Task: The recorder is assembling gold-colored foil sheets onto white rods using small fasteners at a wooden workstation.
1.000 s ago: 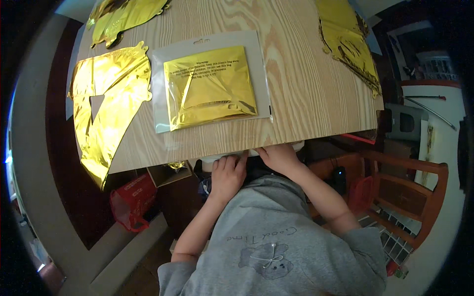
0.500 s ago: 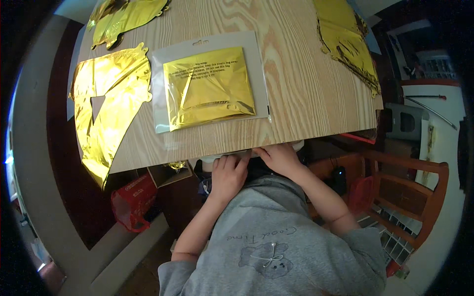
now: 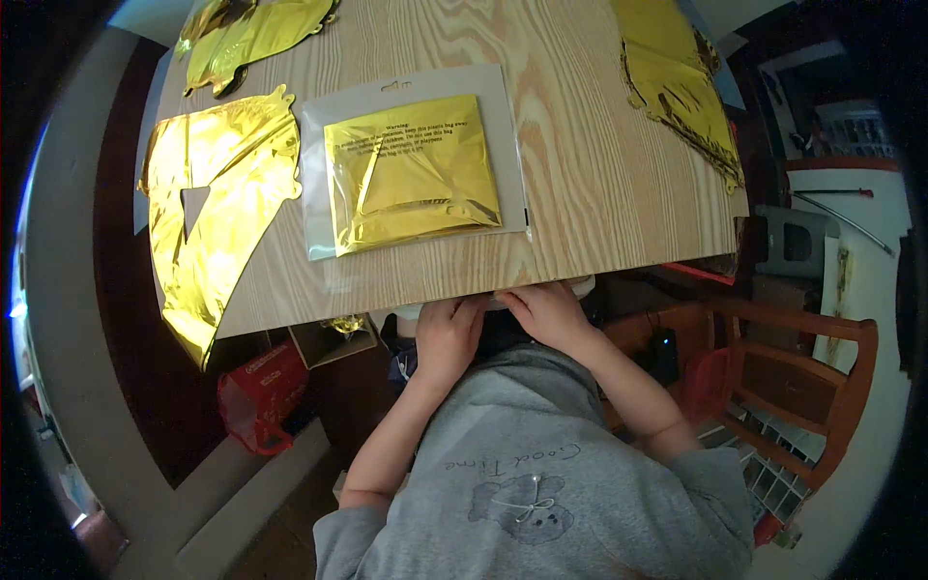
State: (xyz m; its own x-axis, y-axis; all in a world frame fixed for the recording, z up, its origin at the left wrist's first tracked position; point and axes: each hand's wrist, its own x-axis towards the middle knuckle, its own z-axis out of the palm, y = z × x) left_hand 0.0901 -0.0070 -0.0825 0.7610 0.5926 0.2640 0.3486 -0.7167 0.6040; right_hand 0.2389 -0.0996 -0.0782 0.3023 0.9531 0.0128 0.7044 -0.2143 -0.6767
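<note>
Clear packet of folded gold foil [image 3: 416, 179], lying flat on the wooden table [image 3: 590, 174], left of its middle and near its front edge. Left hand [image 3: 448, 338] and right hand [image 3: 546, 311] lie close together just below that edge, beside a white object [image 3: 407, 312]; whether they grip it cannot be told, the fingertips being partly hidden. Gold foil sheet with a triangular opening [image 3: 237, 174] overhangs the table's front left corner.

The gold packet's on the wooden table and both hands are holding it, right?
Not holding it: the head view shows left hand and right hand by the near edge of the wooden table, apart from the gold packet, which is on the table.
</note>
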